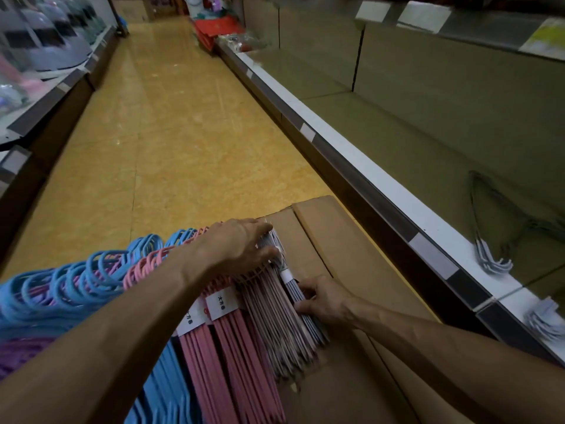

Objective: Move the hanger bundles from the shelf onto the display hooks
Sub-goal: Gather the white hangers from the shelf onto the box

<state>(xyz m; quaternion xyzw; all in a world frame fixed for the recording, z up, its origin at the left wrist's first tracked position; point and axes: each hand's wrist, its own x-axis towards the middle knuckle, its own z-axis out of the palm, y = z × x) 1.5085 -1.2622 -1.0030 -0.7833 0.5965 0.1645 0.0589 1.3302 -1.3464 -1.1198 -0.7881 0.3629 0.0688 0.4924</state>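
Bundles of hangers lie in a row on a cardboard box: blue ones at the left, pink ones in the middle, a pale pink bundle and a grey-blue bundle at the right end. My left hand lies over the hook ends of the rightmost bundles, fingers curled onto them. My right hand grips the side of the grey-blue bundle. The shelf to the right carries a dark hanger bundle and grey hook ends.
An aisle with a yellow floor runs ahead. Stocked shelving lines the left side. Red goods sit at the far end of the right shelf row. More grey hanger ends lie at the shelf edge.
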